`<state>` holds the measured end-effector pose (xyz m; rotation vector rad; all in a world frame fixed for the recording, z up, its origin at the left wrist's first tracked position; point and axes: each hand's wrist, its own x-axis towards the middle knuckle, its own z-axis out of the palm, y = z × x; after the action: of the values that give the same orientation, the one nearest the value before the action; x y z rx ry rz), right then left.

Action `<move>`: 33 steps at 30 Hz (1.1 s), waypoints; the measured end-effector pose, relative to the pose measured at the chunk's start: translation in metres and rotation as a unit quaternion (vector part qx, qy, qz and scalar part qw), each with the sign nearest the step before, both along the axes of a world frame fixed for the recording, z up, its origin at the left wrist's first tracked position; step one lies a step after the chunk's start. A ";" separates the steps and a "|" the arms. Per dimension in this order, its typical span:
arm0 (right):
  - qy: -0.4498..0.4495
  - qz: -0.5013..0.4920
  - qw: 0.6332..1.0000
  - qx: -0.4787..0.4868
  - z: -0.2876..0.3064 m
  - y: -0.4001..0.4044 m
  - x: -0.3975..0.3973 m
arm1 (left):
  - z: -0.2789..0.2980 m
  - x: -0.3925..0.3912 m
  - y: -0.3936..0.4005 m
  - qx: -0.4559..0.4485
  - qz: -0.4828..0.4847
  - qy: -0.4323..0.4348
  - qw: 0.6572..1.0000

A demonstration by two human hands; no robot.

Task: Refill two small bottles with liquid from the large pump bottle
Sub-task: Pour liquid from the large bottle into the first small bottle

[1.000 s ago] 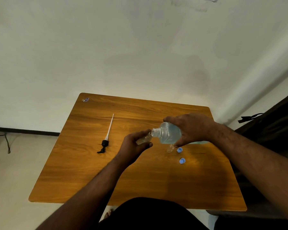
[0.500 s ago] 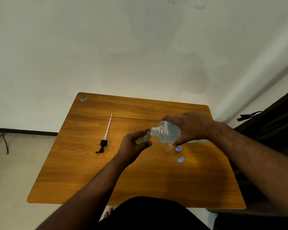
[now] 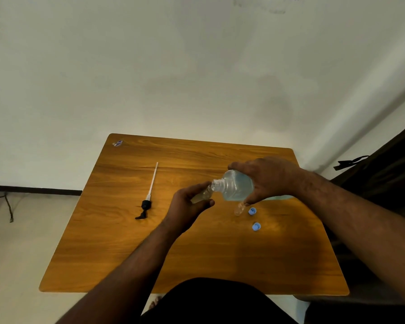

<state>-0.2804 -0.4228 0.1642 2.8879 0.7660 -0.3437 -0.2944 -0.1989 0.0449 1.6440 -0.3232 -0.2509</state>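
Note:
My right hand (image 3: 268,177) grips the large clear bottle (image 3: 235,187) of pale blue liquid, tipped on its side with the open threaded neck pointing left. My left hand (image 3: 188,205) holds a small clear bottle (image 3: 202,195) tilted up, its mouth touching the large bottle's neck. A second small clear bottle (image 3: 239,209) stands uncapped on the wooden table (image 3: 126,242), just below my right thumb. Two blue caps (image 3: 252,211) (image 3: 256,226) lie beside it. The black pump head with its long white tube (image 3: 149,195) lies on the table to the left.
A small sticker (image 3: 117,143) sits at the table's far left corner. A white wall stands behind the table. A dark piece of furniture (image 3: 388,174) with a black strap is at the right. A cable (image 3: 8,206) hangs by the floor at left.
Both hands have stayed together over the table, with the large bottle tipped at the small one. Only the camera view shifted slightly.

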 end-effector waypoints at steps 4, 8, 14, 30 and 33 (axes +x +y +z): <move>-0.002 0.000 1.000 -0.004 0.000 0.000 0.000 | 0.000 0.000 0.001 0.009 0.001 -0.005 1.000; 0.000 0.000 1.000 -0.001 0.000 0.001 0.001 | 0.000 0.002 0.001 0.012 -0.001 -0.009 1.000; -0.010 0.002 1.000 -0.008 0.004 0.001 0.001 | 0.002 0.003 0.000 0.010 0.001 -0.004 1.000; -0.015 0.005 1.000 -0.017 0.003 0.005 0.002 | 0.002 0.001 0.004 0.006 0.003 -0.005 1.000; -0.015 0.004 1.000 -0.016 0.003 0.005 0.001 | 0.002 0.001 0.003 0.007 0.007 -0.001 1.000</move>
<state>-0.2791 -0.4182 0.1674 2.8530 0.7604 -0.3092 -0.2938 -0.1961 0.0466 1.6605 -0.3114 -0.2410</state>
